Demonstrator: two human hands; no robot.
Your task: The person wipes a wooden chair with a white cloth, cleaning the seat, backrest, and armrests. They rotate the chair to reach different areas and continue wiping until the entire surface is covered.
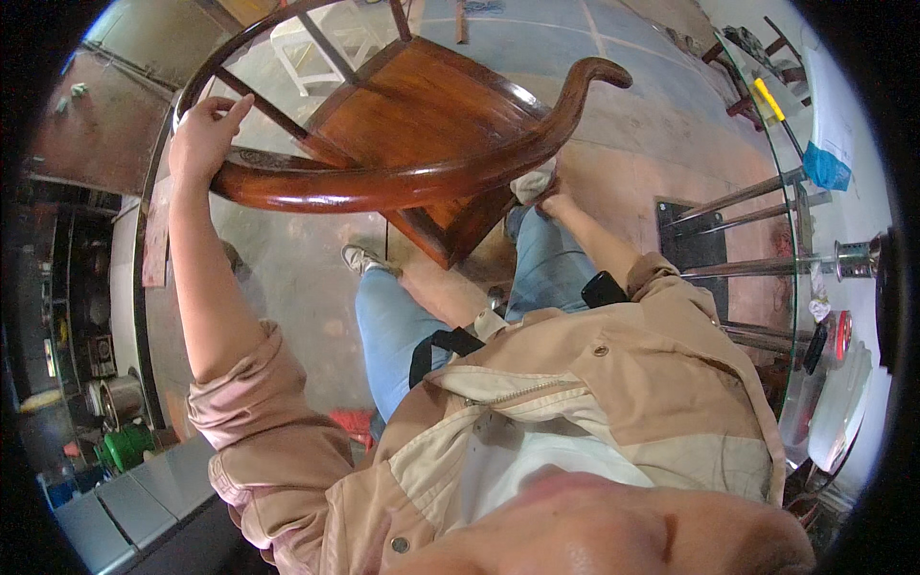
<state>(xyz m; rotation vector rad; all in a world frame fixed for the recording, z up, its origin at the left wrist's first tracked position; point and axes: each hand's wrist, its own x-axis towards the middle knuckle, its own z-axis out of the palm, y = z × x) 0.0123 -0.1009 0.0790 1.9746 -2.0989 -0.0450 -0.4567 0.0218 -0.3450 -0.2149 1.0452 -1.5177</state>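
Observation:
A glossy reddish-brown wooden chair (431, 100) with a curved rail (402, 188) and slim spindles stands tilted in front of me. At the rail's left bend, my left hand (208, 133) is wrapped over the wood, its fingers curled towards the inner side. Below the rail's right part, my right hand (550, 200) holds a white cloth (534, 184) near the seat's edge; the rail hides some of this hand. The hand's fingers are mostly hidden from view.
On the right is a glass-topped table (793, 287) with metal tube legs, bearing a yellow-handled tool (769, 99) and several items. A white plastic stool (305, 54) is behind the chair. Dark shelves (65, 287) and a grey surface (136, 503) lie to the left.

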